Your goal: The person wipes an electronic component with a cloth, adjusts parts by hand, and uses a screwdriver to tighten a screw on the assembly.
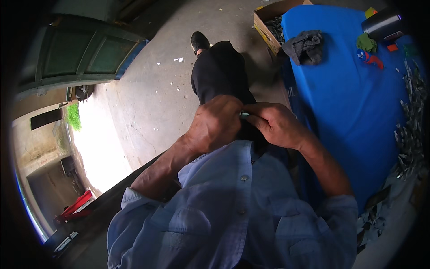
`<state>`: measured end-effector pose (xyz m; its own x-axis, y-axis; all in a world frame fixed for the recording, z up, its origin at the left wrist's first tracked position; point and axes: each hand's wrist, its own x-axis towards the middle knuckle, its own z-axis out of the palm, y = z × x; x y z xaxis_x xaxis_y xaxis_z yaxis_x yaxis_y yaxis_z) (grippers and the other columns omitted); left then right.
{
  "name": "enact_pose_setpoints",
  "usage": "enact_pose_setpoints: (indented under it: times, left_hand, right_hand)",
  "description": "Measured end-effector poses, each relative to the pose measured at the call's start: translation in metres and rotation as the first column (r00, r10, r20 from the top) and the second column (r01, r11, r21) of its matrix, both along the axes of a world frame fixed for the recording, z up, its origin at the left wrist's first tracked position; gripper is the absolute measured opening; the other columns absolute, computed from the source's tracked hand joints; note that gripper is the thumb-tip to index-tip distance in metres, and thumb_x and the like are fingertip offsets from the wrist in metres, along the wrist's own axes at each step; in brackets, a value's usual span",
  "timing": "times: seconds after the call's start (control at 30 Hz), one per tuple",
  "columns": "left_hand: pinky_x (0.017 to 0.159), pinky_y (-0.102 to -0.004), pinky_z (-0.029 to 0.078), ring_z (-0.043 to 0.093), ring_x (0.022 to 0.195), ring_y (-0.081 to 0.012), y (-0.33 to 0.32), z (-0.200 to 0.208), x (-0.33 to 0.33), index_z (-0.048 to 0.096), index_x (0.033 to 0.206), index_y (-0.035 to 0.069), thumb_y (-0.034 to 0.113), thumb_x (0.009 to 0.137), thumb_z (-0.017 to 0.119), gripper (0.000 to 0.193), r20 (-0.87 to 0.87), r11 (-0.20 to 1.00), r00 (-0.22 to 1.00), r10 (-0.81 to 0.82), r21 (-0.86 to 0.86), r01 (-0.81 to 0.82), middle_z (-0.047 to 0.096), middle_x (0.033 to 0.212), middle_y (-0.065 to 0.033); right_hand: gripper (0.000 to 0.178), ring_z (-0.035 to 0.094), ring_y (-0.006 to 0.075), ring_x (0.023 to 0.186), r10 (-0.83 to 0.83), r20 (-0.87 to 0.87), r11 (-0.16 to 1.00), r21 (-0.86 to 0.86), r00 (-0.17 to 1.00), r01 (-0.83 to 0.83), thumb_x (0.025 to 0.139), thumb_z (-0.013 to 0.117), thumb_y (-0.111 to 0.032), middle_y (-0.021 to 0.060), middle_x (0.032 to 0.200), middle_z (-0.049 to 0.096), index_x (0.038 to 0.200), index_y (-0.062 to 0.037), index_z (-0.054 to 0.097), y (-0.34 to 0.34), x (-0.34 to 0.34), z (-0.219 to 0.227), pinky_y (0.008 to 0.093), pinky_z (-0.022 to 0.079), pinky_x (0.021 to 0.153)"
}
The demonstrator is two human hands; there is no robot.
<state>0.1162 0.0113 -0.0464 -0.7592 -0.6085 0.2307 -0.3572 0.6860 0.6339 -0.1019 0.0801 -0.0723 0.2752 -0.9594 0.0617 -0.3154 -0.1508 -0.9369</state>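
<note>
Above my lap, my two hands meet around a small pale green piece (pixel 244 115), too little of which shows to tell its kind. My right hand (pixel 282 127) is closed, pinching it between thumb and forefinger. My left hand (pixel 216 120) is curled with its back upward, right against the piece; its fingertips are hidden, so I cannot make out how it grips. Below the hands is the front of my light blue shirt (pixel 210 193), and my leg in black trousers (pixel 221 71) stretches forward beyond them.
To the right, a blue-covered surface (pixel 349 103) bears a dark grey cloth (pixel 304 46), a dark cylinder (pixel 383 27), a green cloth (pixel 367 43) and a blue-and-red object (pixel 370 58). Small dark pieces (pixel 410 125) pile at its edge. A cardboard box (pixel 265 29) stands behind; a green door (pixel 80 51) is left.
</note>
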Motion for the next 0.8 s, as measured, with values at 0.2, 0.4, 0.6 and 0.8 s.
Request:
enact_pose_setpoints:
  times: [0.2,0.4,0.6,0.8]
  left_hand:
    - [0.082,-0.0429,0.061,0.073,0.097,-0.0366,-0.008,0.01,-0.002,0.068,0.105,-0.002,-0.006,0.086,0.072,0.02,-0.002,0.998,0.999,-0.043,-0.039,0.043,0.071,0.111,-0.0187]
    - [0.085,-0.0429,0.061,0.072,0.101,-0.0368,-0.011,0.014,-0.001,0.07,0.108,-0.002,-0.004,0.087,0.075,0.022,0.01,0.999,1.0,-0.019,-0.035,0.019,0.071,0.115,-0.0183]
    - [0.09,-0.0438,0.061,0.072,0.108,-0.0368,-0.007,0.02,-0.002,0.071,0.109,0.0,-0.003,0.085,0.077,0.026,0.019,0.999,0.999,0.032,-0.027,-0.032,0.071,0.122,-0.0175]
    - [0.091,-0.0425,0.062,0.072,0.111,-0.0349,-0.006,0.024,-0.008,0.073,0.112,0.001,-0.003,0.083,0.08,0.029,0.07,0.993,0.998,-0.008,-0.119,0.016,0.072,0.125,-0.0162]
  right_hand:
    - [0.025,0.074,0.0361,0.094,0.012,0.062,0.997,0.079,0.998,-0.017,0.107,0.065,-0.017,0.0216,0.104,0.076,0.121,0.0026,0.072,-0.005,-0.009,0.003,0.0409,0.057,0.083]
    - [0.023,0.074,0.0408,0.096,-0.035,0.204,0.984,0.178,0.978,-0.002,0.106,0.064,-0.016,0.0244,0.103,0.075,0.117,0.0032,0.072,-0.007,-0.008,0.005,0.0438,0.057,0.083]
    - [0.023,0.074,0.0399,0.095,-0.074,0.211,0.984,0.176,0.975,0.036,0.106,0.065,-0.015,0.0242,0.103,0.075,0.117,0.0039,0.071,-0.005,-0.006,0.002,0.043,0.056,0.082]
    - [0.023,0.074,0.04,0.095,-0.08,0.16,0.988,0.14,0.984,0.057,0.105,0.065,-0.015,0.0239,0.104,0.075,0.118,0.0035,0.071,-0.007,-0.007,0.005,0.0439,0.056,0.083]
